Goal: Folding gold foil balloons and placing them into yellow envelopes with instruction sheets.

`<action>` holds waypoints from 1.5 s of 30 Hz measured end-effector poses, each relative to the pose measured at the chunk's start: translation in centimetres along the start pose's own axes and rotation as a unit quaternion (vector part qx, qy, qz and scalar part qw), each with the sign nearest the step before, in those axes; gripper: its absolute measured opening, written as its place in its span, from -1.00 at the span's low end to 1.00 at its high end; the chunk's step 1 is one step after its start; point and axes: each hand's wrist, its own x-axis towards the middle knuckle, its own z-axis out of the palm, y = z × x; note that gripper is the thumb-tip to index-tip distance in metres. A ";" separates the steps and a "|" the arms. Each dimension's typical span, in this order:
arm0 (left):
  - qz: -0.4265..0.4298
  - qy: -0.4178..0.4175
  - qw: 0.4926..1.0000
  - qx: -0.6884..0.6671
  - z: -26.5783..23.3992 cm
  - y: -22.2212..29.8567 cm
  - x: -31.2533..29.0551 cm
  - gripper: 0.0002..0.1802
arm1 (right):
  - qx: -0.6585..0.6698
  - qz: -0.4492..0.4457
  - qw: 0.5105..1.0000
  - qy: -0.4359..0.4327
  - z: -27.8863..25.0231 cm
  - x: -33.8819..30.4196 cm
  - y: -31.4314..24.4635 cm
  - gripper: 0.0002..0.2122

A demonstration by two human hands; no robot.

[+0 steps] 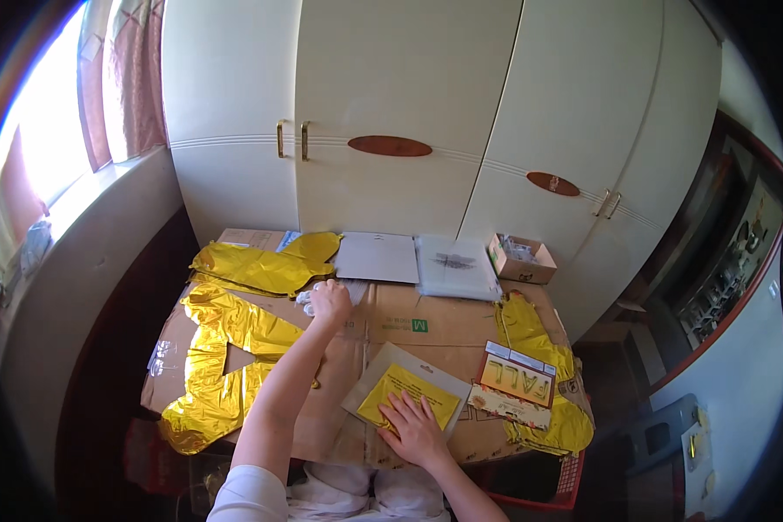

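My left hand (331,303) reaches to the far middle of the cardboard-covered table, its fingers bent down at some small whitish pieces (304,298) beside a gold foil balloon. Whatever those fingers hold is too small to name. Nearer me, my right hand (416,429) lies with fingers spread on a folded yellow foil balloon (426,393). That balloon rests on a pale flat bag (390,355), which sits at a tilt. To the right of it is a printed card (515,383) with gold lettering and a patterned lower strip.
Flat gold foil balloons lie at the far left (252,267), the left (209,383) and the right edge (531,326). Along the back stand a grey-white sheet stack (377,258), clear bags (455,277) and an open box (535,268) of small packets. Behind are cabinets (391,78); a red basket (570,483) sits below.
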 end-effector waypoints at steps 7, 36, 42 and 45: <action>0.024 0.065 0.998 0.003 0.9 -1.9 0.0 -0.79 | 0.015 -0.007 1.000 -0.001 -0.2 0.3 -0.2 -0.55; 0.205 0.131 0.963 -0.119 -5.0 -1.3 -25.5 -0.79 | 0.006 -0.027 0.999 0.020 -0.2 0.1 -0.1 -0.50; 0.173 0.153 0.963 -0.142 -6.1 -1.5 -25.5 -0.82 | 0.007 -0.028 0.999 0.015 -0.1 0.1 -0.1 -0.49; 0.176 0.153 0.964 -0.129 -5.4 -1.7 -25.6 -0.83 | 0.004 -0.027 1.000 0.007 -0.2 0.1 -0.1 -0.49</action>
